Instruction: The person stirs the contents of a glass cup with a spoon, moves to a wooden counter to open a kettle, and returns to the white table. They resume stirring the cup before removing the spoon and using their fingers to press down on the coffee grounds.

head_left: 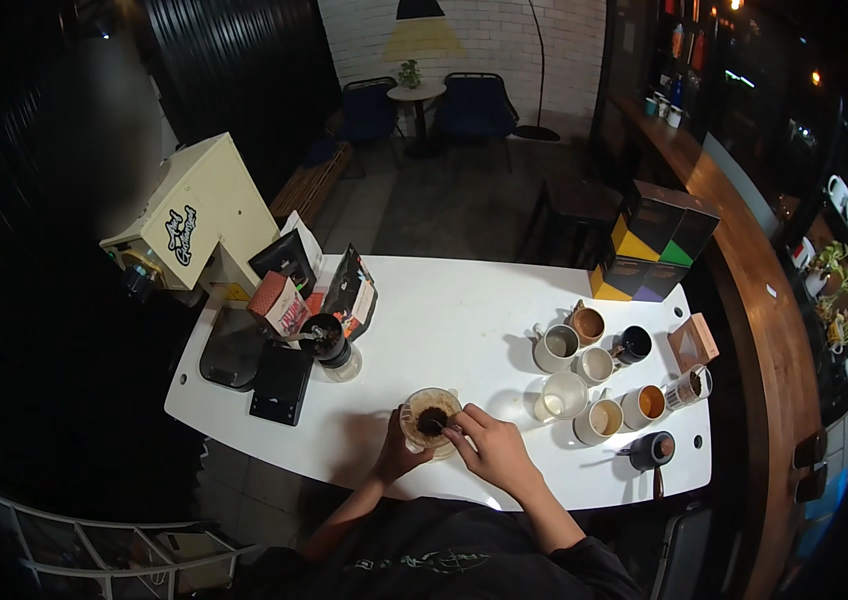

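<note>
Near the table's front edge stands a coffee dripper (414,432) with a brown-stained paper filter and dark coffee grounds (432,420) in it. My left hand (396,448) is wrapped round the dripper's left side. Over its right rim, my right hand (489,445) is pinched closed, fingertips at the grounds. A small pale glint shows at those fingertips, but what they hold is too small to make out. Whatever vessel is under the dripper is mostly hidden by the dripper and my hands.
On the left are a cream grinder (194,215), coffee bags (352,295), a hand grinder (329,345) and a black scale (281,383). Several cups (599,420), a glass server (561,396) and a dark long-handled pot (652,450) stand right. Stacked boxes (654,240) occupy the far right corner.
</note>
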